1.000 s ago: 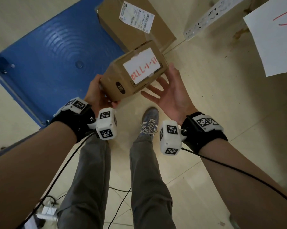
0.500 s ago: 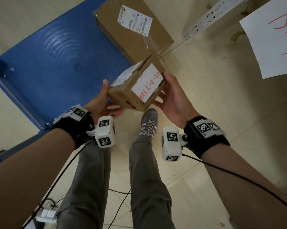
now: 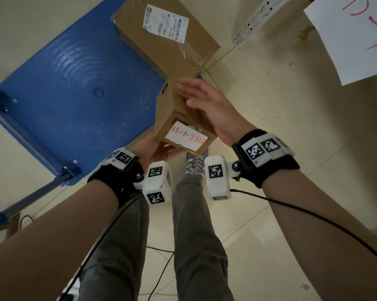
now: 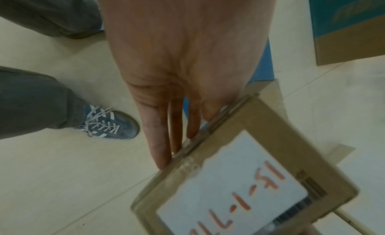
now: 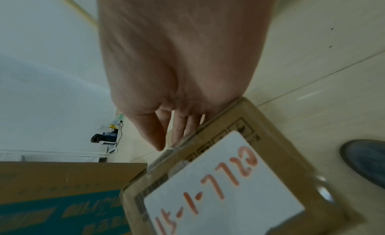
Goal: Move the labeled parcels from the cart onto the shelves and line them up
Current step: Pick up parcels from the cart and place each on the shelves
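Since half a second ago I have turned the small brown cardboard parcel [image 3: 178, 118] so its white label with red handwriting [image 3: 186, 137] now faces back toward me. My right hand [image 3: 207, 105], which was cupping the parcel's side from below, now lies flat over its upper right face, fingers straight and together. My left hand [image 3: 152, 148] has stayed underneath, and the parcel has come closer to my body, held in the air between both palms above my legs, off the cart.

The head view hides most of my left hand's grip under the parcel. The left wrist view shows those fingers [image 4: 164, 139] straight, laid along the parcel's taped edge rather than curled round it. The right wrist view shows my right fingers [image 5: 181, 126] straight as well, pressed along the parcel's side, and it reads the label most fully: red digits, roughly "15-1-7723". That view also catches dark gear and a cable [image 5: 104, 137] on the floor by a white wall, unseen from the head.

Beyond the parcel, a larger brown cardboard box with a printed shipping label [image 3: 161, 38] sits on the blue plastic platform cart [image 3: 74, 88]. A white sheet with red marks [image 3: 352, 33] hangs at upper right beside a perforated metal shelf upright [image 3: 254, 20]. My blue laced sneaker [image 4: 110, 125] stands on the beige tiled floor [image 3: 270, 105] directly under the parcel.
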Motion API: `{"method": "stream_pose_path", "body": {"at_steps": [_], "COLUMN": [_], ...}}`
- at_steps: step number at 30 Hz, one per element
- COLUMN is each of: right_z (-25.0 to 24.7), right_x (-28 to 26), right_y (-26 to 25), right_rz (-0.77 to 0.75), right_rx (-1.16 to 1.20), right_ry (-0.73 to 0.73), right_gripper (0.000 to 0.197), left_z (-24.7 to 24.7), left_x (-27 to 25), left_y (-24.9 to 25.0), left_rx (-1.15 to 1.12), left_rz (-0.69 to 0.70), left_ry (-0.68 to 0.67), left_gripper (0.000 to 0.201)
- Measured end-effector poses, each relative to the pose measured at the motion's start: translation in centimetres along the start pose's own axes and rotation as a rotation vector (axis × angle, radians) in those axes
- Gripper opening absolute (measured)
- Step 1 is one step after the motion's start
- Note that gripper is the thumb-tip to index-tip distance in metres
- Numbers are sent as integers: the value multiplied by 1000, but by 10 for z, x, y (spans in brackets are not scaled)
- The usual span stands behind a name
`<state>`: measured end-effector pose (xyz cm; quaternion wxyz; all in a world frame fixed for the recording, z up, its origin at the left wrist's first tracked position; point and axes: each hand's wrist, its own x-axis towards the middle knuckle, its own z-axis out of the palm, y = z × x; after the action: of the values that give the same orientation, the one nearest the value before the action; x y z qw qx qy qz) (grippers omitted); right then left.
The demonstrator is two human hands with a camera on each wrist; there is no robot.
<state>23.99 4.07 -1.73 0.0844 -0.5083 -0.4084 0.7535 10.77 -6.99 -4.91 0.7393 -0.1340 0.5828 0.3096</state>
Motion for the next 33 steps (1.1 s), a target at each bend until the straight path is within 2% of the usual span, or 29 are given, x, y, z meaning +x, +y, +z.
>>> {"method": "stream_pose_path", "body": {"at_steps": [2, 4, 6, 10, 14, 18, 20, 22, 27, 30, 33], "right_z": [-7, -13, -21, -35, -58, -86, -107, -128, -162, -172, -179], "right_x": [-2, -7, -15, -34, -56, -80, -93, -105, -147, -177, -206], "right_y": [1, 3, 7, 13, 11, 5, 4, 7, 17, 29, 41], "right_rz": [-1, 4, 18, -15, -60, -102, -88, -4, 83, 76, 42], "right_rx": [-71, -136, -145, -149, -79, -83, -19, 102, 287, 440, 539], "right_ry": [-3, -10, -22, 6, 139, 401, 560, 635, 632, 634, 583], "right_gripper": [48, 49, 49, 50, 54, 51, 63, 74, 83, 78, 61], "left_z": [5, 13, 25, 46, 76, 111, 133, 151, 196, 224, 253], "left_x": [-1, -2, -4, -9, -12, -14, -15, -17, -18, -22, -28], "left_y": [0, 4, 7, 14, 20, 24, 25, 24, 14, 7, 4], "left_rx": [-89, -134, -48, 241, 396, 435, 448, 499, 623, 689, 747], "left_rz": [-43, -120, -169, -150, -166, -151, -150, -102, -31, 16, 62], "left_ry": [-3, -61, -147, -101, -73, -142, -158, -175, -294, -385, -471], "left_gripper": [37, 68, 80, 63, 53, 61, 60, 52, 47, 45, 48]}}
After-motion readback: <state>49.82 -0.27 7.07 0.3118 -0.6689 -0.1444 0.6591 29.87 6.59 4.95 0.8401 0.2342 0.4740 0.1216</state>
